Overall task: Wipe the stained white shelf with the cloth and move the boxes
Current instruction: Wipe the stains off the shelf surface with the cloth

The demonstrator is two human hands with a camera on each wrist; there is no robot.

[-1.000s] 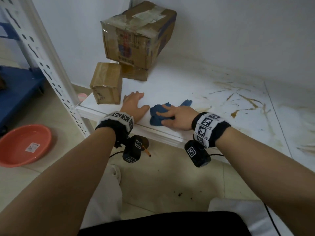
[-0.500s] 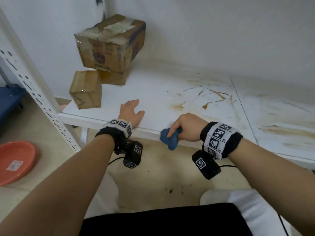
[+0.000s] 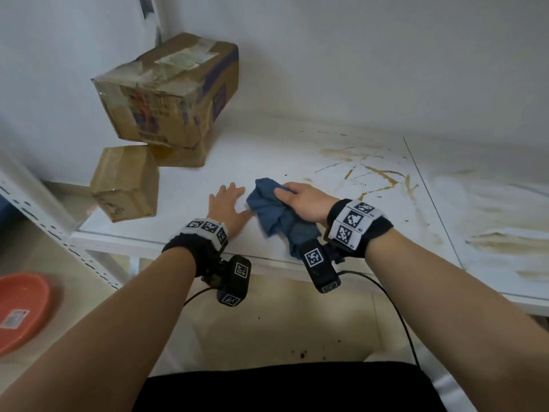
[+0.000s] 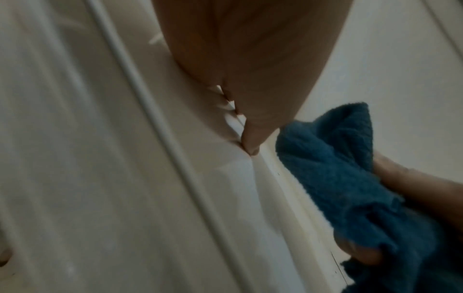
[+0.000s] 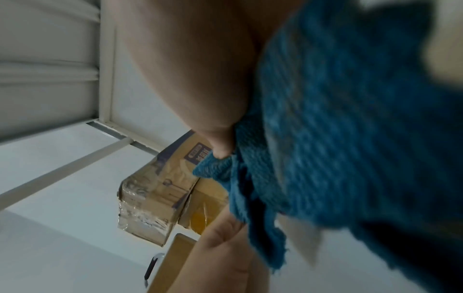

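Head view: right hand (image 3: 303, 203) fingers curled round bunched blue cloth (image 3: 274, 214), now lifted back over the white shelf (image 3: 267, 156) from the front edge where it hung half a second ago. Cloth just beside left hand (image 3: 227, 203), nearly touching its thumb. Left hand fingers spread flat, pressed on the shelf, same spot as before. Brown stains (image 3: 377, 176) right of the cloth, unwiped. Small box (image 3: 124, 182) at the left front corner; large box (image 3: 169, 90) tilted behind, propped on another box (image 3: 181, 154). Orange basin (image 3: 20, 310) on the floor.
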